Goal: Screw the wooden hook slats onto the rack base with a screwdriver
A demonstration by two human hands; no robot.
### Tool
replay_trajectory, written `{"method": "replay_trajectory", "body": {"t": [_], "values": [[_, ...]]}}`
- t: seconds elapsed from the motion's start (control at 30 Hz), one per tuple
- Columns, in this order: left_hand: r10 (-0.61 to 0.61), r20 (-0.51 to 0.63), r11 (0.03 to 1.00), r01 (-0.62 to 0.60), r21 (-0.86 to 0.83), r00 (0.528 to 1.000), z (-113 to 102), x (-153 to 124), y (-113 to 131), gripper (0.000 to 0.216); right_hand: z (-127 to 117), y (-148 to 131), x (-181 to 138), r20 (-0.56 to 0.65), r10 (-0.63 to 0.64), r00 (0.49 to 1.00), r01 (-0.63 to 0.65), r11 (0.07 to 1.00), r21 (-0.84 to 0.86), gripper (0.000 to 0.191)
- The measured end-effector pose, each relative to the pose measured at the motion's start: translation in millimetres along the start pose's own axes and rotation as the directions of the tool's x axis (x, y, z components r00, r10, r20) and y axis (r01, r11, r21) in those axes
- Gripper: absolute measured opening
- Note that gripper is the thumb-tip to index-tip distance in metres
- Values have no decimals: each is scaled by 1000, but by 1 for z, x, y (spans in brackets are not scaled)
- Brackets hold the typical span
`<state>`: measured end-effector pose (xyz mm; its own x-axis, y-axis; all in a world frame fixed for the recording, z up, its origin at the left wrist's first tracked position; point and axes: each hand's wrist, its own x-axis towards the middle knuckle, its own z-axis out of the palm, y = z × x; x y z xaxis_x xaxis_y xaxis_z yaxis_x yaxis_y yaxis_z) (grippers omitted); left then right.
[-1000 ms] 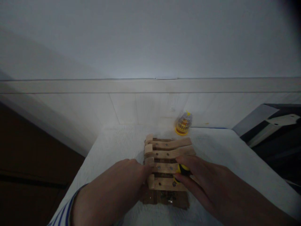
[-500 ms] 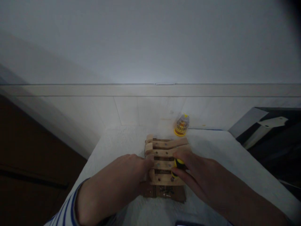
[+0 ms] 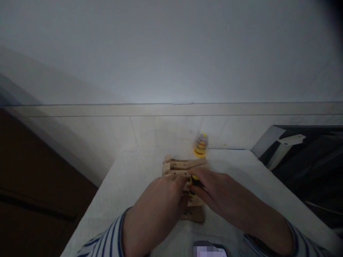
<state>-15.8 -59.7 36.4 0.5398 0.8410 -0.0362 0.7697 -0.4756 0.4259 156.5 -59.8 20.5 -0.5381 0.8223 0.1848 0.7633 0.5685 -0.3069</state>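
My right hand (image 3: 211, 187) is closed around the yellow and black handle of what looks like a screwdriver (image 3: 195, 181), held over the wooden piece. My left hand (image 3: 163, 207) lies across the near part of that wooden piece (image 3: 184, 165), a row of pale slats with screw holes. Its fingertips are pinched together close to the handle, and whatever they hold is hidden. Beneath the nearest slat, a brown packet (image 3: 194, 215) with small dark bits sticks out. The screwdriver's tip cannot be made out.
A clear cone-shaped case with a yellow base (image 3: 200, 145) stands behind the slats, near the wall. At the table's front edge lies a phone (image 3: 210, 250). A dark panel with a metal bracket (image 3: 291, 140) leans at the right of the white table (image 3: 128, 171).
My left hand has moved right, from the slats' left ends to beside the screwdriver handle, covering the nearer slats. The view has shifted, and more of the phone shows.
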Motion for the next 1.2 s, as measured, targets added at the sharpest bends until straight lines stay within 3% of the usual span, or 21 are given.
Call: {"method": "replay_trajectory", "body": {"t": [0.13, 0.33, 0.83, 1.2], "values": [[-28, -41, 997, 25, -79, 999, 17, 8, 5, 23, -2, -1, -1, 33, 18, 999, -19, 999, 27, 13], [30, -215, 995, -49, -85, 976, 36, 16, 1, 21, -1, 1, -2, -30, -56, 998, 59, 994, 92, 20], [119, -303, 988, -144, -61, 945, 41, 19, -5, 8, -9, 6, -6, -153, -153, 976, 152, 988, -15, 26], [86, -229, 986, -116, -122, 970, 37, 21, -4, 7, -12, 3, -8, -127, -146, 981, 150, 989, 19, 16]]}}
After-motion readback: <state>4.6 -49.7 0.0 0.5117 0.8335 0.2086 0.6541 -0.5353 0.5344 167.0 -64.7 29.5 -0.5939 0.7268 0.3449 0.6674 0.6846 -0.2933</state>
